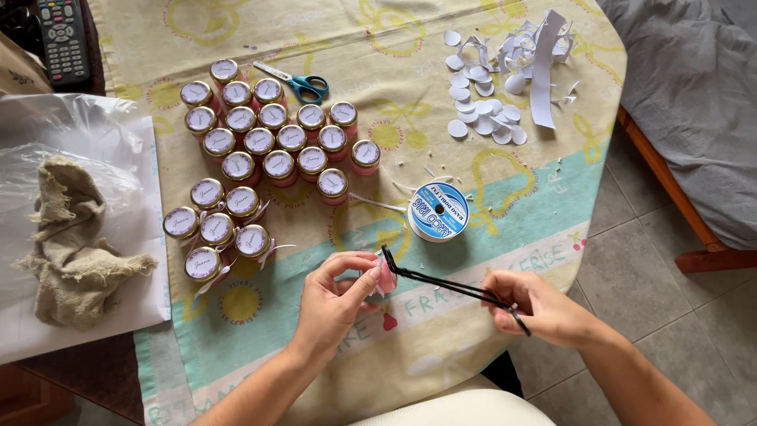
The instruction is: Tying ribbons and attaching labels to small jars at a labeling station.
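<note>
Twenty-two small pink jars (268,146) with gold-rimmed lids stand on the worktop (410,126) in the upper left of the frame: sixteen in a tight cluster, and six lower down with thin white ribbon tied on them. Each lid bears a round pale label with purple script. One more pink jar (384,278) sits at lower centre in the left hand (335,304), whose fingers are closed around it, thumb and forefinger pinching at its top. The right hand (544,308), at lower right, grips the handle end of long black scissors (449,284); their slim blades reach left and up so the tips lie just beside the held jar.

Just above the hands stands one spool of white ribbon (438,211), its round face blue and white, with a loose ribbon end trailing left. One pair of blue-handled scissors (296,83) lies at the top, beside the jar cluster. In the upper right lies a heap of white paper discs (481,106), about twenty, with curled white paper offcuts (536,51).

The cloth over the worktop is yellowish with a teal band and printed fruit shapes. At left, a frayed piece of beige burlap (71,244) rests on a clear plastic bag (95,126). A grey remote control (61,39) shows in the upper left corner.
</note>
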